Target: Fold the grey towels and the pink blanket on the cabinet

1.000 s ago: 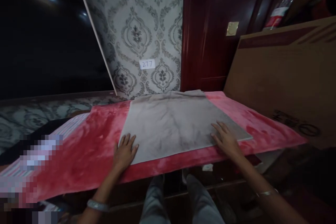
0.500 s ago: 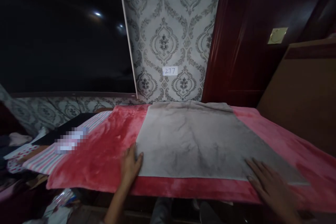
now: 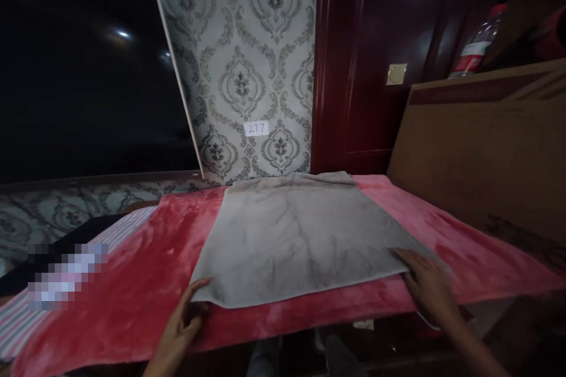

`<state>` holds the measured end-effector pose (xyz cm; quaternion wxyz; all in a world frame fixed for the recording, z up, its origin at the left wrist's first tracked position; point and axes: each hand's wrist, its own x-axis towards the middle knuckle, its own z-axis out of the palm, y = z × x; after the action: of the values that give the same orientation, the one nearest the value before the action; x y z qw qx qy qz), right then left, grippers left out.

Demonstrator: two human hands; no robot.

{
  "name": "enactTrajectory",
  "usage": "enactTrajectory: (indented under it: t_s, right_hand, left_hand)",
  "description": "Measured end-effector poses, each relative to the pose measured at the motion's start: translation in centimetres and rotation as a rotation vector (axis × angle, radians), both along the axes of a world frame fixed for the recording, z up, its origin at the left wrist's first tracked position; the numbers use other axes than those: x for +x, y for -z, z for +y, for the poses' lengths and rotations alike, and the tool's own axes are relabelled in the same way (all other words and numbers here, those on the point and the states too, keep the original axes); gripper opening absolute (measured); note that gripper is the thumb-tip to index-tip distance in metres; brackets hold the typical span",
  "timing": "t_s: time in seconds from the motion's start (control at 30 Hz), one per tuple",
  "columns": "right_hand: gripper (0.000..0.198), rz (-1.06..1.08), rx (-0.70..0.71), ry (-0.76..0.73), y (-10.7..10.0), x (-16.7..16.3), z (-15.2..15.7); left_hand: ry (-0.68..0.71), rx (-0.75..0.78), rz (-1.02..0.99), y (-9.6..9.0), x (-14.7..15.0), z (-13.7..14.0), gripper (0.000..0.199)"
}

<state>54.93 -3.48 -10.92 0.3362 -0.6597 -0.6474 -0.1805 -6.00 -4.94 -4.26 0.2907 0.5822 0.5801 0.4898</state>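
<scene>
A grey plush cloth point(image 3: 292, 241) lies spread over a larger red plush blanket point(image 3: 145, 283), with light wrinkles down its middle. At the cloth's front left corner, my left hand point(image 3: 181, 321) has its fingers curled round the edge, and the corner is slightly raised there. My right hand point(image 3: 424, 283) rests with fingers stretched out on the cloth near its front right corner, hiding part of that corner. The red blanket shows on both sides and along the front of the grey cloth.
A large dark television point(image 3: 88, 82) hangs at the left. A cardboard box point(image 3: 477, 147) stands at the right, with a red-capped bottle point(image 3: 475, 50) above it. A striped cloth point(image 3: 128, 230) lies at far left. A paper marked 277 point(image 3: 256, 128) is on the wall.
The view has swung right, bringing the bottle into sight. My left hand has closed round the cloth's front left corner. My right hand has shifted up along its right front edge.
</scene>
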Motion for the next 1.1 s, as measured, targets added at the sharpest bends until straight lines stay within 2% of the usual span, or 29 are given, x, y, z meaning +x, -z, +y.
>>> enactTrajectory:
  t_s: [0.07,0.17,0.27,0.4,0.47,0.53,0.6,0.73,0.83,0.93,1.0,1.1]
  right_hand:
    - [0.047,0.026,0.024,0.039,0.0,1.2,0.3]
    - [0.046,0.084,0.036,0.030,-0.5,2.0,0.8]
    - [0.048,0.146,0.097,-0.004,-2.3,1.8,0.9]
    - [0.047,0.196,0.220,-0.019,-5.3,0.9,-0.9]
    - [0.047,0.211,0.270,-0.003,-5.7,0.6,-2.4]
    - [0.046,0.218,0.287,0.004,-5.0,0.7,-3.8]
    - [0.042,0.232,0.260,0.002,-3.6,1.1,-4.9]
    - [0.039,0.307,0.186,0.027,-0.7,1.9,-5.2]
    - [0.039,0.358,0.187,0.019,0.0,2.1,-4.8]
    - [0.040,0.418,0.182,0.024,-0.8,1.7,-5.4]
    - [0.040,0.470,0.181,0.058,-2.2,1.1,-6.4]
    - [0.040,0.527,0.205,0.110,-4.8,0.0,-8.6]
  left_hand:
    - [-0.022,0.053,0.057,0.1,0.1,0.5,0.064]
    - [-0.120,0.143,0.130,-0.4,0.6,1.4,0.050]
    - [-0.204,0.155,0.122,-1.6,1.1,1.4,0.042]
    - [-0.343,0.168,0.063,-3.6,1.3,-0.3,0.047]
    - [-0.390,0.184,0.057,-4.4,1.1,-1.6,0.046]
    - [-0.422,0.200,0.072,-4.9,0.7,-2.7,0.046]
    - [-0.415,0.196,0.098,-5.0,0.3,-3.3,0.044]
    - [-0.273,0.100,0.130,-4.0,-0.1,-2.6,0.046]
    - [-0.230,0.056,0.109,-2.8,-0.3,-1.8,0.057]
    - [-0.206,0.039,0.085,-2.2,-1.1,-1.9,0.066]
    - [-0.210,0.026,0.085,-2.3,-2.0,-2.7,0.069]
    - [-0.290,0.045,0.118,-2.8,-3.9,-4.2,0.068]
